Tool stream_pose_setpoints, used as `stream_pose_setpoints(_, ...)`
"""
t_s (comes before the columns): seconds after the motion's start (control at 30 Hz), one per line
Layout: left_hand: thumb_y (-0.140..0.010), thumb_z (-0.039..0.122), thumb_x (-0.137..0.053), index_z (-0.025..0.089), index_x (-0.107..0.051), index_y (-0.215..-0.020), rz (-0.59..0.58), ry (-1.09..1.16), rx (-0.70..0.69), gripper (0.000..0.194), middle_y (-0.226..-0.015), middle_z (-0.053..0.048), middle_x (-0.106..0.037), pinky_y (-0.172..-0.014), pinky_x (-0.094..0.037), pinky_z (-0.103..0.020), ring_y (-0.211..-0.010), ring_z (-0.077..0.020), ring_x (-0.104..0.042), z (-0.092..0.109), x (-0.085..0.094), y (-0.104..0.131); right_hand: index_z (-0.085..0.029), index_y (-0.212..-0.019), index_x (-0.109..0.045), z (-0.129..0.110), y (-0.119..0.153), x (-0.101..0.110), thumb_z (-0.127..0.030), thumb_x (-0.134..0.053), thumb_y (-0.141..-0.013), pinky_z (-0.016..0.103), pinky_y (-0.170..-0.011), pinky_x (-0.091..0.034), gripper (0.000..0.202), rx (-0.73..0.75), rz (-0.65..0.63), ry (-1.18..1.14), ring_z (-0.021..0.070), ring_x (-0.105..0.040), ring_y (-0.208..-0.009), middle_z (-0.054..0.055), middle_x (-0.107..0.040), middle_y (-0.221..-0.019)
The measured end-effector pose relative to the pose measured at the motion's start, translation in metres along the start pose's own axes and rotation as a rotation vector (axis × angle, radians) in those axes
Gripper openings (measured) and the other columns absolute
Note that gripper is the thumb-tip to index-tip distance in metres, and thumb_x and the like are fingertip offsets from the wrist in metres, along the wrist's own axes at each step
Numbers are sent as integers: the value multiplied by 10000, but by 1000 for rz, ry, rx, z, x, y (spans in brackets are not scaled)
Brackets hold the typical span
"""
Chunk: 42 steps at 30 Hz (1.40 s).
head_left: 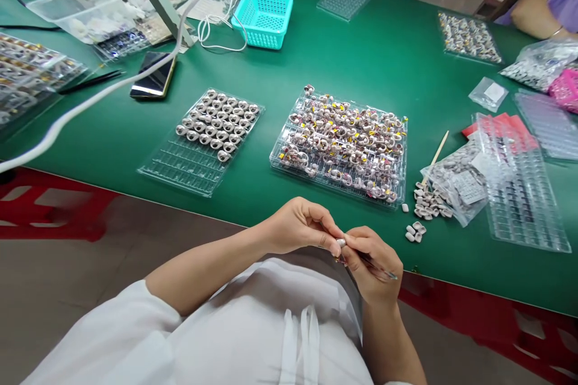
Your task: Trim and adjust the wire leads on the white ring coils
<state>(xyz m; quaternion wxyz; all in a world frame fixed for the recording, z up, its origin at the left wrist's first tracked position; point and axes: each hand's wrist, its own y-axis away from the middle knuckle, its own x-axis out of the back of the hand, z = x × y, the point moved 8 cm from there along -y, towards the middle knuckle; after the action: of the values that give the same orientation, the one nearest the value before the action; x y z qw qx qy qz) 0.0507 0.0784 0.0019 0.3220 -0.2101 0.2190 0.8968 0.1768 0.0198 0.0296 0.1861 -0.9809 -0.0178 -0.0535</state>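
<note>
My left hand (pixel 304 227) and my right hand (pixel 374 258) meet at the table's front edge, fingertips pinched together. Between them is a small shiny whitish piece (pixel 341 242), apparently a ring, with a reddish and gold bit below it; most of it is covered by fingers. A thin slender tool (pixel 383 272) also pokes out of my right hand; its kind is unclear. Just beyond my hands lies a clear tray (pixel 276 159) crowded with rings (pixel 343 132), several bearing yellow tags. Farther left, a second clear tray (pixel 180 162) carries rows of whitish rings (pixel 217 119).
Loose whitish pieces (pixel 428 201) lie right of the trays, beside a wooden stick (pixel 440 147), plastic bags (pixel 465 183) and a clear tray (pixel 526 192). A turquoise basket (pixel 264 18), phone (pixel 154 75) and white cable (pixel 90 93) are at the left. Another person's arm (pixel 535 12) rests far right.
</note>
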Motion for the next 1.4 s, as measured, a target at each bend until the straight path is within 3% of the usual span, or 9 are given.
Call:
stream_pose_setpoints(0.3, -669, 216, -870, 129, -821, -860, 82, -308, -141, 216, -777, -86, -795, -696, -593, -261, -721, -185, -734, 21, 2, 8, -258, -1058, -732, 12, -2, 3, -116, -654, -891, 278, -604, -518, 233, -161, -30, -9, 173, -640, -775, 52, -687, -888)
stream_pose_setpoints(0.43, -713, 245, -842, 140, -815, -880, 131, -372, -137, 199, -816, -76, -805, -707, -601, -254, -747, -192, -749, 23, 2, 12, -280, -1050, -749, 18, -2, 2, -129, -654, -898, 273, -584, -512, 234, -145, 56, -54, 172, -635, -769, 49, -686, -878)
stream_pose_setpoints(0.6, -756, 226, -799, 135, -815, -875, 172, -472, -242, 150, -781, -75, -800, -685, -587, -228, -723, -176, -742, 32, -2, 16, -317, -1039, -756, 30, 1, 0, -160, -678, -890, 262, -559, -518, 230, -150, 155, -197, 163, -645, -761, 30, -691, -887)
stream_pose_setpoints(0.77, -782, 227, -774, 142, -819, -891, 190, -537, -302, 145, -768, -67, -797, -659, -566, -213, -696, -158, -722, 36, -5, 17, -281, -987, -769, 40, 5, 1, -206, -711, -872, 265, -533, -525, 150, -190, 195, -216, 155, -642, -718, 43, -681, -881)
stream_pose_setpoints(1.4, -813, 242, -764, 182, -819, -893, 196, -667, -422, 113, -806, -73, -803, -701, -551, -247, -753, -178, -720, 38, -7, 20, -323, -1027, -768, 32, 4, 3, -102, -694, -858, 246, -546, -526, 288, -126, 201, -124, 153, -655, -758, 23, -696, -883)
